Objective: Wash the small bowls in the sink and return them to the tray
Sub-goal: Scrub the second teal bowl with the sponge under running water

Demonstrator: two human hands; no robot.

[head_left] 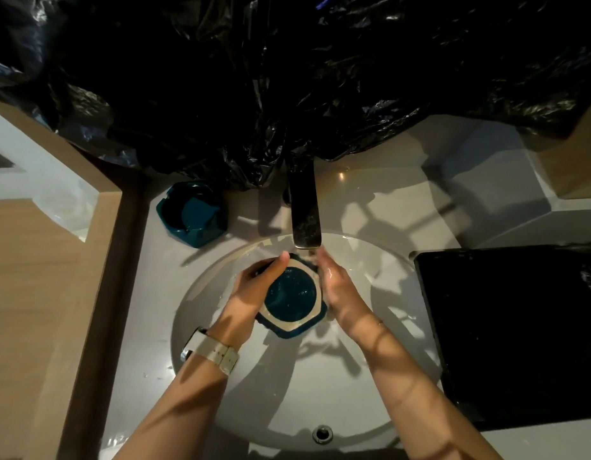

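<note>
Bowl (292,298), small and teal with a pale angular rim, is sitting between both hands over the middle of the round white sink (221,393), just below the spout of the tap (306,224). Nearest the camera, the two forearms are reaching in, the left wrist wearing a pale watch (209,351). The left hand (254,287) is gripping the bowl's left edge, fingers curled under and thumb lying along the far rim. The right hand (335,282) is pressing against the right side with its fingers stretched out fairly straight; whether any are hooking underneath is hidden.

It looks like glazed ceramic: stiff, fairly heavy for its size, and likely to chip against the basin or the metal tap. Wet glaze will probably be slippery, so taking hold across two opposite flat sides of the rim, thumb inside and fingers beneath, seems safer than pinching one corner.

To the right on the surface, a black tray (519,343) is lying beside the sink, nothing visibly on it. Farther back on the left, a second teal bowl (192,219) is resting on the surface, well apart from the tray. Beyond the tap, crumpled black plastic sheeting (287,78) is covering the wall.
</note>
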